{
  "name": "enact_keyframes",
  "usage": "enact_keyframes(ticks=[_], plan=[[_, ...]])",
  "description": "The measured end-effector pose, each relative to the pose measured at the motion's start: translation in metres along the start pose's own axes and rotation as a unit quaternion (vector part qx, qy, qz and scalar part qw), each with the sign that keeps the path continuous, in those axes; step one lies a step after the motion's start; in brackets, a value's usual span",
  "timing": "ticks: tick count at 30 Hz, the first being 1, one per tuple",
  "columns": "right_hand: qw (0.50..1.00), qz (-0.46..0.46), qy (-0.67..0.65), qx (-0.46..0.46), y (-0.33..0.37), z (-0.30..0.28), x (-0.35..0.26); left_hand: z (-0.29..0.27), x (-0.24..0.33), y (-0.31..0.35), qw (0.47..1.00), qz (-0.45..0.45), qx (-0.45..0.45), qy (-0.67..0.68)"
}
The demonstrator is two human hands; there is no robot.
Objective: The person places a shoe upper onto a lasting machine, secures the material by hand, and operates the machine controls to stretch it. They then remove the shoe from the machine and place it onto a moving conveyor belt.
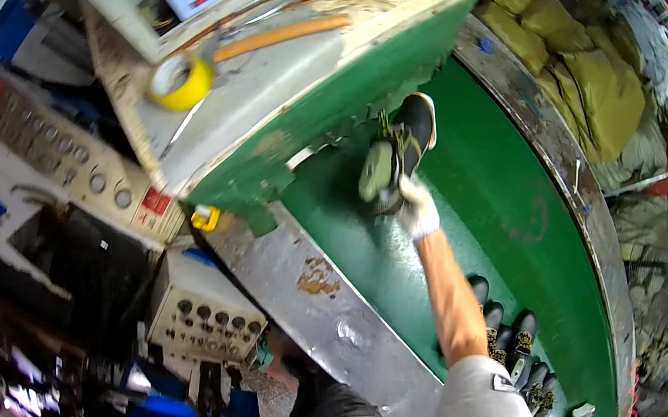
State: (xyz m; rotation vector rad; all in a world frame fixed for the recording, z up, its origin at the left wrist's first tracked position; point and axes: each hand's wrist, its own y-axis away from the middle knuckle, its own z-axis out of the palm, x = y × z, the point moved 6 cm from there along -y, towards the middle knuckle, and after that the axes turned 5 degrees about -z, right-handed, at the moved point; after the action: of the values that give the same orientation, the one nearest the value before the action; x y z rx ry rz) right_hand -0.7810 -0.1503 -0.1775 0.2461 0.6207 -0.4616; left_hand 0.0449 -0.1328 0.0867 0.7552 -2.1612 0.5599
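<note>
My right hand point(418, 208), in a white glove, reaches over the green-floored trough and grips dark footwear by its lower end. A dark shoe point(416, 120) with a pale sole edge and yellow-green laces points its toe away from me. Against its left side lies a grey-green piece point(376, 170); whether this is a second shoe or part of the same one, I cannot tell. The fingers' far side is hidden. Nearer me on the right, several dark shoes point(523, 333) with yellowish laces stand grouped on the green surface point(532, 189). My left hand is out of view.
Left of the trough, a worn bench point(288, 59) carries a yellow tape roll point(181, 82) and an orange-brown strip point(283, 37). Control panels point(70, 151) stand below it. A metal ledge point(322, 282) edges the trough; yellow-green sacks point(593, 84) lie beyond. A small block point(580, 414) sits right.
</note>
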Motion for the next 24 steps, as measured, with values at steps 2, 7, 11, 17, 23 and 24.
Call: enact_keyframes(ticks=[2, 7, 11, 17, 23, 24], plan=[[0.981, 0.08, -0.175, 0.026, 0.079, 0.094, 0.04, -0.014, -0.013, -0.008, 1.0, 0.0, -0.007, 0.005], [0.904, 0.273, -0.32, 0.074, 0.196, 0.216, 0.17, -0.004, -0.018, -0.026, 0.985, -0.015, -0.103, 0.138], [0.916, 0.338, -0.207, 0.067, 0.269, 0.331, 0.237, -0.022, -0.024, -0.034, 0.979, -0.04, -0.116, 0.162], [0.904, 0.409, -0.108, -0.057, 0.331, 0.404, 0.3, -0.057, -0.041, -0.048, 0.981, -0.057, -0.185, 0.028], [0.886, 0.454, -0.02, -0.099, 0.352, 0.439, 0.364, -0.083, -0.063, -0.063, 0.894, -0.153, -0.35, 0.236], [0.885, 0.442, 0.014, -0.145, 0.354, 0.454, 0.37, -0.068, -0.042, -0.07, 0.884, -0.167, -0.338, 0.278]])
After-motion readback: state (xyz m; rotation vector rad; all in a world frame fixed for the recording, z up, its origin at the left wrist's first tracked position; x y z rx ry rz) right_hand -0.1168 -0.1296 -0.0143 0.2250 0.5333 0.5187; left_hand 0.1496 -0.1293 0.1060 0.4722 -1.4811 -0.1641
